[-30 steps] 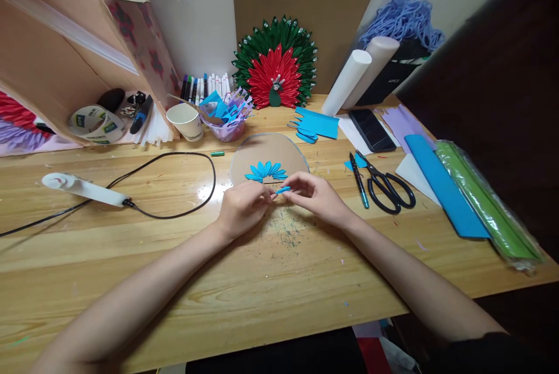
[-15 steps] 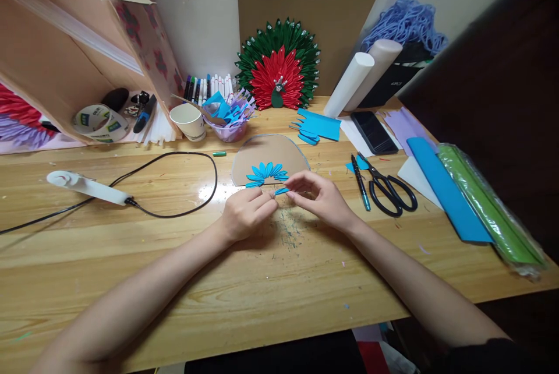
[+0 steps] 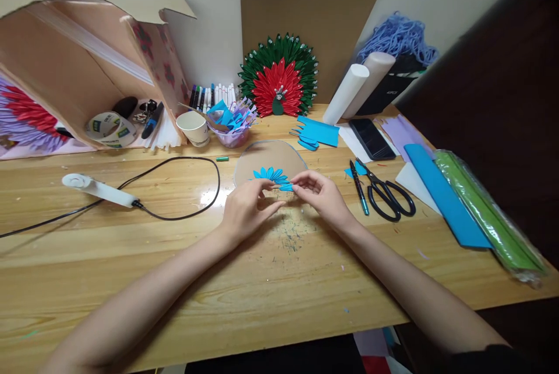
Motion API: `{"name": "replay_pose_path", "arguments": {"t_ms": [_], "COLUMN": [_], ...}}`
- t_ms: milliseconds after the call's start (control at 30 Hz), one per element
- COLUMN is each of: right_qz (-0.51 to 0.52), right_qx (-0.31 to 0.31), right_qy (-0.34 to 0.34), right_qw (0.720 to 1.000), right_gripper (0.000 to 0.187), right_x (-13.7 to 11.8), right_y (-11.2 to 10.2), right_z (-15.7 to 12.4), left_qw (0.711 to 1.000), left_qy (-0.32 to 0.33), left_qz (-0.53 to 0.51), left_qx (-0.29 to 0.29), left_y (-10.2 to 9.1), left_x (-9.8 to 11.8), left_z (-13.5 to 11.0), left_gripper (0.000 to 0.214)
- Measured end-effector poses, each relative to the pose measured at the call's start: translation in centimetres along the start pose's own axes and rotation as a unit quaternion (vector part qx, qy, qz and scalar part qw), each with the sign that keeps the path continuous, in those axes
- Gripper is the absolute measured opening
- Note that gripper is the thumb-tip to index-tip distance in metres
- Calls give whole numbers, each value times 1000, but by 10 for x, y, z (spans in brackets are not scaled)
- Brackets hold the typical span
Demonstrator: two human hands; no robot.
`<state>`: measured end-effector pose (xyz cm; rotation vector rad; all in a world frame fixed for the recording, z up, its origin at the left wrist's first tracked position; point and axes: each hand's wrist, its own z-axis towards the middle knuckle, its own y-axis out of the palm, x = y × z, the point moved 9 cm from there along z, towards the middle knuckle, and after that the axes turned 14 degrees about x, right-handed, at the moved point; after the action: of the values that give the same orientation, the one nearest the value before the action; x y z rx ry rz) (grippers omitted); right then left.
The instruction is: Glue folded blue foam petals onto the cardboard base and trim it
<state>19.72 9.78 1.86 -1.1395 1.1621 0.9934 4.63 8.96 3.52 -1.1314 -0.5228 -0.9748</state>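
Observation:
A half-round cardboard piece (image 3: 271, 155) lies flat on the wooden table (image 3: 279, 269), with a fan of blue paper petals (image 3: 268, 174) stuck along its near edge. My right hand (image 3: 321, 196) pinches one more small blue petal (image 3: 286, 187) at the right end of that fan. My left hand (image 3: 247, 211) rests beside it, fingers curled, its fingertips at the fan's near edge and close to the petal.
Black scissors (image 3: 386, 193) and a pen (image 3: 358, 183) lie right of my hands. A white glue gun (image 3: 98, 187) with a black cord sits left. Behind stand a paper cup (image 3: 194, 127), a bowl of paper scraps (image 3: 231, 120), markers, a finished red-green paper fan (image 3: 279, 77), paper rolls and a phone (image 3: 371, 138).
Both hands moved a little away from me, carrying the blue petal up to the right end of the fan on the cardboard. The view tilted down slightly.

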Motion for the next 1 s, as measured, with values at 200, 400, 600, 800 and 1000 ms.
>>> {"name": "replay_pose_path", "arguments": {"t_ms": [200,400,600,800,1000], "right_qz": [60,121,105,35,-7], "right_qx": [68,63,-55,-206,-255], "right_qy": [-18,-24,15,35,-68], "right_qw": [996,990,993,977,964], "right_gripper": [25,23,31,23,20], "right_x": [-9,-22,-22,-20,-33], "right_y": [6,31,76,158,274], "right_z": [-11,-21,-17,-10,-9], "left_qw": [937,903,924,904,873], "left_qy": [-234,-291,-280,-328,-387], "left_qz": [-259,-307,-244,-237,-209], "left_qx": [0,69,93,137,209], "left_y": [20,4,-42,-117,-196], "left_x": [-2,-10,-31,-64,-104], "left_z": [-7,-8,-19,-56,-101], "left_gripper": [27,19,15,20,23]}}
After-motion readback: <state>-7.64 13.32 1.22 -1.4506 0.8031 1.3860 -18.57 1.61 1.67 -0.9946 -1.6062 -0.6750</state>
